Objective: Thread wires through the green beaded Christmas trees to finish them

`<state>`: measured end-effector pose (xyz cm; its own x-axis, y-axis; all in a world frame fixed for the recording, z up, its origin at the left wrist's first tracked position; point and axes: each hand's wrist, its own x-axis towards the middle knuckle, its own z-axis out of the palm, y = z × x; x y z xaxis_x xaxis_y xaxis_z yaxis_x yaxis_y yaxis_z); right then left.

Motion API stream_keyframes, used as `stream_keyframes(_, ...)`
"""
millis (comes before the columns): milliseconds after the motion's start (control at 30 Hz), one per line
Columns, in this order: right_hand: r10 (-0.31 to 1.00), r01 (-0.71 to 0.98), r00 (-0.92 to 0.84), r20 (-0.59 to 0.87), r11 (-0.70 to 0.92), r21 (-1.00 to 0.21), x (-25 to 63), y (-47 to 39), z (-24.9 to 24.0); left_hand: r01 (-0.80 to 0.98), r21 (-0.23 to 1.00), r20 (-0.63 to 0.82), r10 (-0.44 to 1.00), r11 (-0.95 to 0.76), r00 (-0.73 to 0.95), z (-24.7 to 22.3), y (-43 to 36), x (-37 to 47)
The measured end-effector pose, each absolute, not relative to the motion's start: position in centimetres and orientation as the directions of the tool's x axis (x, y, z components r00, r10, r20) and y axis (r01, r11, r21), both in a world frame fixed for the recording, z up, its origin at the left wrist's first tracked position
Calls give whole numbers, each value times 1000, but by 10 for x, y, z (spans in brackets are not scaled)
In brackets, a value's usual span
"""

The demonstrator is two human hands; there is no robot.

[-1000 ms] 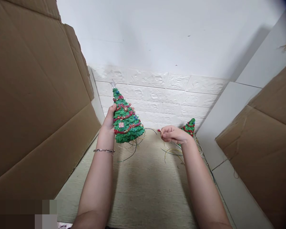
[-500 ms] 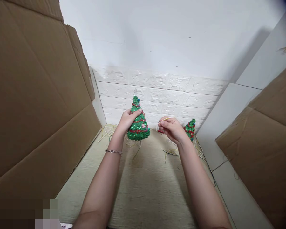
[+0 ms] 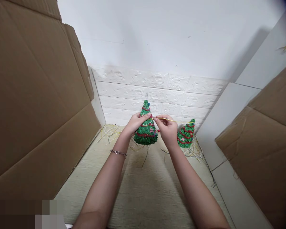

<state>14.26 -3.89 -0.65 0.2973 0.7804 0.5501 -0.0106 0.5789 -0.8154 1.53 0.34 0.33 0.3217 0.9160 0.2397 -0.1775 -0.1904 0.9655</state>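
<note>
My left hand (image 3: 137,123) is closed round the left side of a small green Christmas tree (image 3: 146,129), its thumb across the front. Red garlands, small ornaments and a clear pointed top decorate the tree, held upright above the table. A thin dark wire (image 3: 145,157) hangs from its base. At the tree's right side, my right hand (image 3: 167,127) pinches a thin yellow wire (image 3: 165,119), whose other end trails rightward. Where the wire meets the tree, fingers partly hide it. A second decorated Christmas tree (image 3: 186,135) stands to the right, behind my right wrist.
Loose wires lie in a tangle at the back left (image 3: 109,132) and around the second tree (image 3: 196,151). Cardboard walls rise at the left (image 3: 38,95) and right (image 3: 259,140). A white brick-patterned wall (image 3: 147,79) closes the back of the table (image 3: 138,190).
The tree in my left hand has moved right and slightly down. My right hand has brought the yellow wire left against it, and more of the second tree shows.
</note>
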Motion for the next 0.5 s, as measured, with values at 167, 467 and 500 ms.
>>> stream_keyframes(167, 765, 11, 302, 569, 594, -804, 141, -40, -7, -117, 964, 263, 910, -237, 322, 5, 2, 15)
stream_keyframes(467, 727, -10, 327, 604, 642, -767, 141, -40, -7, -92, 965, 264, 886, -247, 382, 3, 2, 17)
stream_keyframes(500, 720, -8, 332, 610, 648, -761, 141, -40, -7, -87, 965, 263, 883, -249, 389, 3, 2, 18)
